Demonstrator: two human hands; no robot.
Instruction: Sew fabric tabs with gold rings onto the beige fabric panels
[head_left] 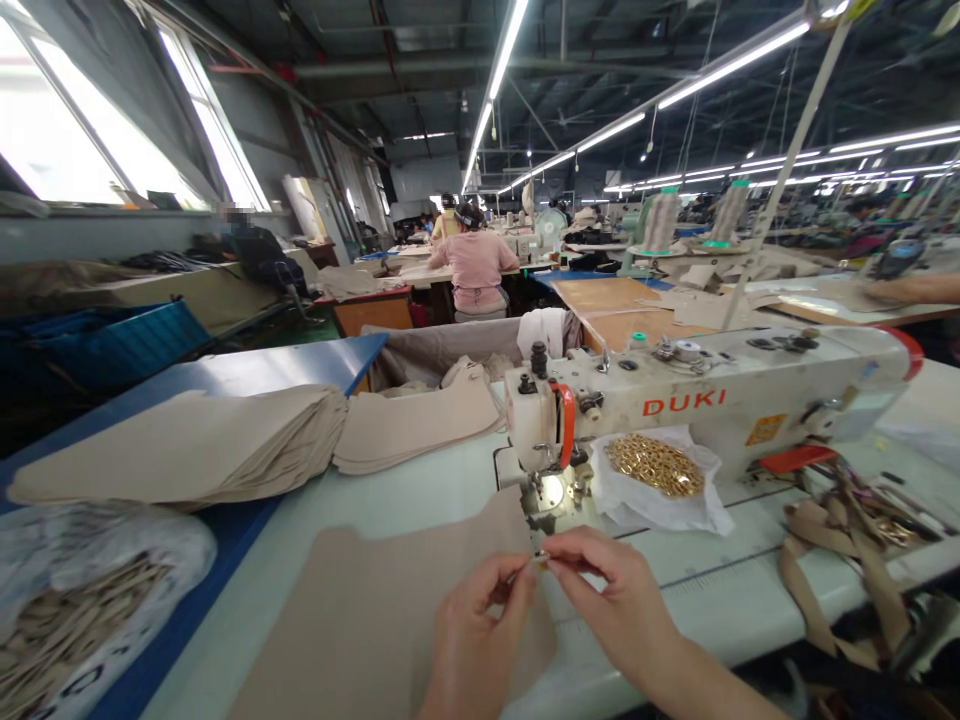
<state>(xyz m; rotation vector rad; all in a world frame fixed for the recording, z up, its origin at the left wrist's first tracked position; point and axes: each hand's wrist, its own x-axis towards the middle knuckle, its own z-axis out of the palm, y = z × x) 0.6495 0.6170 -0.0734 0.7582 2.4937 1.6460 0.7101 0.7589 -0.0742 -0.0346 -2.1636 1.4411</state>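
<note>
Near the tabletop's (pixel 735 590) front edge, left hand (pixel 476 630) and right hand (pixel 615 600) pinch a tiny brassy piece (pixel 541 558), mostly hidden.

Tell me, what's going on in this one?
A person at a sewing machine pinches a small item between the fingertips of the left hand and right hand; it's too small to identify. A beige piece lies flat beneath the left hand. Gold-coloured hardware sits on a white wrapping beside the machine's needle area, and stacked beige pieces lie to the left.
</note>
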